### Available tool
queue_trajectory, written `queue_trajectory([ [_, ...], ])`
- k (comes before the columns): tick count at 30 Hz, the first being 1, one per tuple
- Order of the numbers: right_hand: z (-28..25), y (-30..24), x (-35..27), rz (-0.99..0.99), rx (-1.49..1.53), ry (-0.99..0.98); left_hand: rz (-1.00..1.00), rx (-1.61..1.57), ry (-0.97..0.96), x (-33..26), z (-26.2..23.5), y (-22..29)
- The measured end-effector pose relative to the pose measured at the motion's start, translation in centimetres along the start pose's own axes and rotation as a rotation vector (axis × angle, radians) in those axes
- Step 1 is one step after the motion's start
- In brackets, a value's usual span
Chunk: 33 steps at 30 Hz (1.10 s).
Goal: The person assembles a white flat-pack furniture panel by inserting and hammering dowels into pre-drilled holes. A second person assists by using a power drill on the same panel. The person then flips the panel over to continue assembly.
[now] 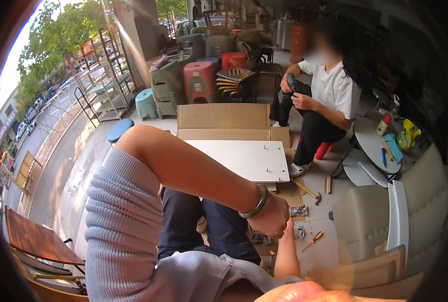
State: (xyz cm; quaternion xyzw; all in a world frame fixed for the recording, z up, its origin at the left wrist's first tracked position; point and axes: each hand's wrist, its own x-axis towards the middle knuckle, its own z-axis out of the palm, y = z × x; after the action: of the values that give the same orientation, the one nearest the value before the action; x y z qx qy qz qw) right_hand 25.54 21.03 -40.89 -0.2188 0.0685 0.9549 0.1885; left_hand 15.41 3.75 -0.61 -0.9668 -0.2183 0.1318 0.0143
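My left arm, in a pushed-up grey ribbed sleeve, reaches across to the right. My left hand (270, 215), below a dark bangle (255, 202), is closed; anything in its fingers is hidden. It meets my right arm (286, 254), whose hand is mostly covered behind it, so those fingers do not show. Just beyond my hands lie a clear packet of small parts (298, 210) and a small heap of metal hardware (300, 232). An orange-handled screwdriver (313, 241) rests on the floor to the right. Past my knees lies a white panel (241, 158) with several short pegs standing in it.
Cardboard (224, 118) lies under and behind the panel. A hammer (307, 191) is on the floor to its right. Opposite sits a person (329, 85) holding a dark tool (292, 83). A round table (377, 143) and olive padded seats (365, 216) stand right; stacked stools (199, 80) behind.
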Motion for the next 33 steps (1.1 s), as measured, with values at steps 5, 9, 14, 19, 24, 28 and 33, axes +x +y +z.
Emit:
queue_trajectory([
  [5, -4.5, -1.2, 1.7, 0.049, -0.32, -0.159, 0.068, -0.033, 0.451, 0.4, 1.0, 2.3],
  [9, -4.3, -1.0, 1.4, -0.03, -0.235, 0.064, 0.082, -0.052, 0.588, 0.7, 2.0, 3.6],
  [14, -1.3, -0.3, 0.3, 0.104, 0.242, 0.168, 0.014, -0.065, 0.688, 0.0, 3.1, 5.0],
  [19, -2.6, 0.2, 2.5, 0.131, -0.101, -0.175, -0.084, -0.098, 0.674, -1.4, 3.2, 5.9],
  [24, -2.0, 0.7, 4.3, 0.237, 0.138, 0.025, -0.111, -0.048, 0.705, -2.1, 3.5, 6.4],
  [28, 2.6, 2.1, 0.8, 0.12, -0.152, -0.036, -0.139, -0.061, 0.678, -2.4, 3.9, 6.9],
  [33, 5.7, 4.3, -2.1, -0.09, -0.209, 0.148, -0.196, -0.037, 0.647, -3.2, 3.9, 7.5],
])
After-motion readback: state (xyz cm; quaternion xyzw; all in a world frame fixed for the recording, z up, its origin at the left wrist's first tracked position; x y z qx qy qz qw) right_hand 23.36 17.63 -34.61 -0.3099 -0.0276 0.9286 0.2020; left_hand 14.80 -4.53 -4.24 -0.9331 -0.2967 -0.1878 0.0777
